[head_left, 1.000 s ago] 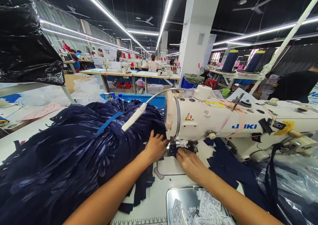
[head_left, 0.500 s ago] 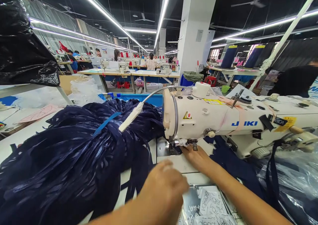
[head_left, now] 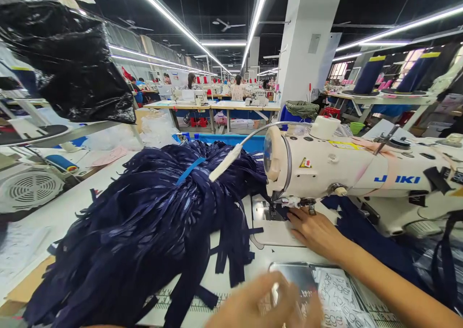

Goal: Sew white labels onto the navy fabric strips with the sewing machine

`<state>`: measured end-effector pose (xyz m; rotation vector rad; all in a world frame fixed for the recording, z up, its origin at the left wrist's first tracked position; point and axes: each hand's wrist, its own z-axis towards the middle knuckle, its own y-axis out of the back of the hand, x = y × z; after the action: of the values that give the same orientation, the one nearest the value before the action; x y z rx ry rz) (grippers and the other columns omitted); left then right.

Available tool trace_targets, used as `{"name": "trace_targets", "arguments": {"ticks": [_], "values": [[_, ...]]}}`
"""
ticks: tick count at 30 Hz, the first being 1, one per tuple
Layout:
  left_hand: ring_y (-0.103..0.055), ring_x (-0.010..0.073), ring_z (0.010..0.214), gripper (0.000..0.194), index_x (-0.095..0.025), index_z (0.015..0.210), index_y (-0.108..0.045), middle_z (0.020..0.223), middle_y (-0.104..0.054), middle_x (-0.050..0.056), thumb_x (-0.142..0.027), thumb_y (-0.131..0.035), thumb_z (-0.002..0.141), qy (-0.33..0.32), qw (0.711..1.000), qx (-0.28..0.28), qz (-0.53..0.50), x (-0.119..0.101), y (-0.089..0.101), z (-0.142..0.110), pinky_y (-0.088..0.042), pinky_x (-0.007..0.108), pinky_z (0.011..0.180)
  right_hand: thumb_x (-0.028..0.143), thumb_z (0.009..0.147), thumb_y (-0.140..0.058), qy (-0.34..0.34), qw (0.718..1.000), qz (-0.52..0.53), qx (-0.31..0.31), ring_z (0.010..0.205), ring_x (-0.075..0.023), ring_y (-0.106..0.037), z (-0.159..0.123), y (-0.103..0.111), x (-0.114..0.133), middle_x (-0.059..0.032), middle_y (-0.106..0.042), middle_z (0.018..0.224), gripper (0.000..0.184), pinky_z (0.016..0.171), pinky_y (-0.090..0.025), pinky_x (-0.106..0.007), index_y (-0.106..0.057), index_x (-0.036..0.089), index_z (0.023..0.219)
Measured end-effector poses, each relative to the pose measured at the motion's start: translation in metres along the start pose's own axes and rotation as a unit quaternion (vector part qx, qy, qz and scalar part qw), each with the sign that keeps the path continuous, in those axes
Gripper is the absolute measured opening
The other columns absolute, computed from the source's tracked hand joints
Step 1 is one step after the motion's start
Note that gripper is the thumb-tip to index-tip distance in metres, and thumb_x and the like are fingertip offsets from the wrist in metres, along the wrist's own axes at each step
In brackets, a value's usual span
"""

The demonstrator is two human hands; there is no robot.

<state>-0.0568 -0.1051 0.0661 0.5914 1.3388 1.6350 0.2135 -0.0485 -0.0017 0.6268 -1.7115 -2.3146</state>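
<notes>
Navy bundle: a heap of navy strips (head_left: 144, 231) lies across the bench (head_left: 258, 258), a blue band (head_left: 190, 170) over its upper part.
Left hand: motion-blurred, the left hand (head_left: 265, 303) is low at the tray's left edge; whether its grip is released or holds anything, I cannot tell.
Presser foot: the navy piece (head_left: 282, 212) is at the foot of the sewing machine (head_left: 307, 159), just left of the right fingertips.
Label tray: the metal tray (head_left: 296, 272) bears printed white labels (head_left: 334, 294) on its right part.
Right hand: the right hand (head_left: 314, 229) has its fingertips on the piece's edge; pinching or only pressing, I cannot tell.
Step in hand: seemingly steadying the piece for sewing while the left hand is at the labels.
Next move: by my judgement, calls for a flat, still piece and fingers clear of the needle.
</notes>
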Motion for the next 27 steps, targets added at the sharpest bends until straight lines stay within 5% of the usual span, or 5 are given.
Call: {"name": "trace_targets", "arguments": {"ticks": [7, 12, 17, 23, 27], "values": [[-0.047, 0.029, 0.107, 0.042, -0.017, 0.118, -0.049, 0.128, -0.043, 0.016, -0.002, -0.037, 0.08, 0.097, 0.936, 0.048, 0.334, 0.087, 0.003, 0.057, -0.039, 0.045, 0.084, 0.019, 0.079, -0.052, -0.001, 0.978, 0.19, 0.082, 0.083, -0.0234, -0.06, -0.008, 0.043, 0.075, -0.0123, -0.064, 0.09, 0.019, 0.073, -0.048, -0.033, -0.06, 0.013, 0.096], [-0.045, 0.027, 0.104, 0.051, -0.018, 0.123, -0.042, 0.117, -0.05, 0.013, -0.004, -0.048, 0.075, 0.051, 0.921, 0.083, 0.378, 0.101, -0.034, 0.049, -0.032, 0.044, 0.089, 0.023, 0.086, -0.047, 0.184, 0.85, 0.476, 0.134, 0.089, -0.0119, -0.059, 0.0, 0.074, 0.103, -0.0024, -0.064, 0.098, 0.024, 0.079, -0.043, -0.019, -0.057, 0.021, 0.108], [-0.05, 0.0232, 0.087, 0.021, -0.015, 0.092, -0.054, 0.096, -0.056, 0.009, -0.005, -0.042, 0.078, 0.022, 0.947, 0.056, 0.315, 0.101, -0.037, 0.037, -0.035, 0.041, 0.082, 0.025, 0.085, -0.039, -0.108, 0.836, 0.534, -0.062, 0.087, -0.0177, -0.059, 0.032, 0.037, 0.083, -0.0077, -0.064, 0.092, 0.026, 0.079, -0.046, -0.031, -0.062, 0.015, 0.093], [-0.051, 0.0184, 0.069, 0.016, -0.017, 0.077, -0.05, 0.074, -0.057, 0.004, -0.008, -0.044, 0.065, 0.074, 0.988, 0.076, 0.108, 0.089, -0.017, -0.007, -0.037, 0.035, 0.073, 0.034, 0.085, -0.04, -0.114, 0.848, 0.515, -0.042, 0.119, -0.0214, -0.04, 0.098, -0.008, 0.099, -0.0121, -0.044, 0.129, 0.046, 0.098, -0.033, -0.04, -0.039, 0.016, 0.128], [-0.051, 0.017, 0.059, 0.009, -0.022, 0.069, -0.052, 0.061, -0.056, -0.001, -0.016, -0.047, 0.069, 0.0, 0.987, 0.15, 0.05, 0.062, -0.046, -0.026, -0.038, 0.033, 0.07, 0.039, 0.085, -0.041, -0.167, 0.853, 0.492, -0.036, 0.118, -0.0249, -0.04, 0.145, -0.006, 0.114, -0.0187, -0.046, 0.125, 0.05, 0.096, -0.033, -0.039, -0.041, 0.007, 0.123]]}}
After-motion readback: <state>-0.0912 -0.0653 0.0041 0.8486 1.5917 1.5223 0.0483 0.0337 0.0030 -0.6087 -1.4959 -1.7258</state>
